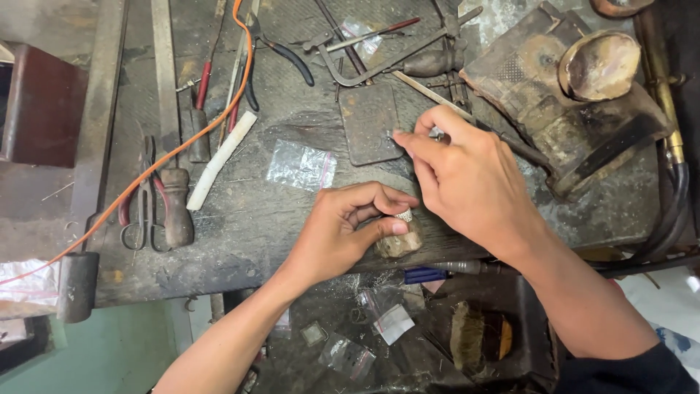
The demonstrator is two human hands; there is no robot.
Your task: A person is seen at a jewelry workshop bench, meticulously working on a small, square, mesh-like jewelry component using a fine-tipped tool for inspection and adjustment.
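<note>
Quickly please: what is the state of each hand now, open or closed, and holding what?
Left hand: closed around a small brownish lump with a silvery ring-like piece on top.
Right hand: fingertips pinched together; whether they hold anything cannot be told.

**Ring on a brown lump, just below frame centre**

A small silvery ring with a finely studded top [404, 215] sits upright on a rounded, brownish lump of holding material [398, 243]. The lump rests at the near edge of the worn dark table [240, 226], slightly right of centre, its left side covered by fingers.
</note>
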